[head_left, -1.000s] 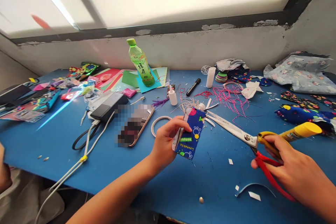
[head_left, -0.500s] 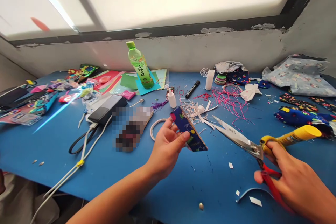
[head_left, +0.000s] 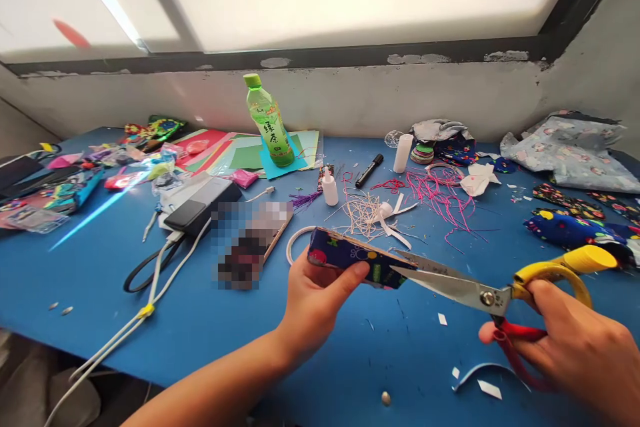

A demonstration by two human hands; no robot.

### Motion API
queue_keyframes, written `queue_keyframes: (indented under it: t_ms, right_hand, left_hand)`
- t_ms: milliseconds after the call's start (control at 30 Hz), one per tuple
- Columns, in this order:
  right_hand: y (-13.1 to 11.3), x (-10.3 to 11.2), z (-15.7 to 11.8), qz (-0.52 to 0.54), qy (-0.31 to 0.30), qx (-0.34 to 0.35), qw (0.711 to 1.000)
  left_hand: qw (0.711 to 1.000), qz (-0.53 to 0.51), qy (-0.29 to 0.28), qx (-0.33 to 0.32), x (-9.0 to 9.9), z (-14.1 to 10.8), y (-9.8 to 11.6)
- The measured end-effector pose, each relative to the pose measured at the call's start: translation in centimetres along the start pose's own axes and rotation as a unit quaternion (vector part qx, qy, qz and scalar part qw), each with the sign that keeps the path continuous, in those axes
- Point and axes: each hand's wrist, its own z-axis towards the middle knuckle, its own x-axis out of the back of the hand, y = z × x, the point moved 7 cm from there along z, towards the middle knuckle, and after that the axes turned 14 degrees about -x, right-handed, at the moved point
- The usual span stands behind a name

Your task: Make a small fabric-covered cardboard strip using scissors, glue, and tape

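Observation:
My left hand [head_left: 320, 297] pinches a dark blue patterned fabric-covered strip [head_left: 357, 255] between thumb and fingers, above the table. My right hand [head_left: 575, 340] is wrapped round the handles of a large pair of scissors [head_left: 465, 290], one loop yellow and one red. Slightly parted, the blades point left, and their tips meet or overlap the strip's right end. Whether the fabric lies between the blades I cannot tell. Behind the yellow handle shows a yellow glue stick [head_left: 590, 258], lying on the table. A white ring [head_left: 295, 243] is partly hidden behind the strip.
On the blue table [head_left: 190, 327] stand a green tea bottle [head_left: 273, 127], a small white squeeze bottle [head_left: 330, 188] and a white cylinder [head_left: 403, 153]. A black marker [head_left: 369, 171], pink cords [head_left: 435, 187], a power bank [head_left: 203, 205] with cables and fabric pieces [head_left: 575, 223] lie around.
My left hand has turned the strip from a steep slant to nearly level. The scissors have closed partway, and their tips now reach the strip's right end.

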Motion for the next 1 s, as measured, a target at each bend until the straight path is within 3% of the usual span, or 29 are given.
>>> queue_keyframes:
  t_ms: [367, 633, 1000]
  right_hand:
    - [0.0, 0.5, 0.4, 0.002, -0.002, -0.036, 0.999]
    - [-0.3, -0.6, 0.3, 0.061, -0.082, -0.040, 0.994]
    - [-0.7, -0.4, 0.7, 0.047, -0.079, -0.042, 0.995]
  left_hand:
    - [0.998, 0.046, 0.016, -0.047, 0.4, -0.1, 0.9]
    - [0.994, 0.075, 0.000, -0.076, 0.1, -0.2, 1.6]
    - [0.993, 0.044, 0.005, -0.107, 0.2, -0.1, 1.6]
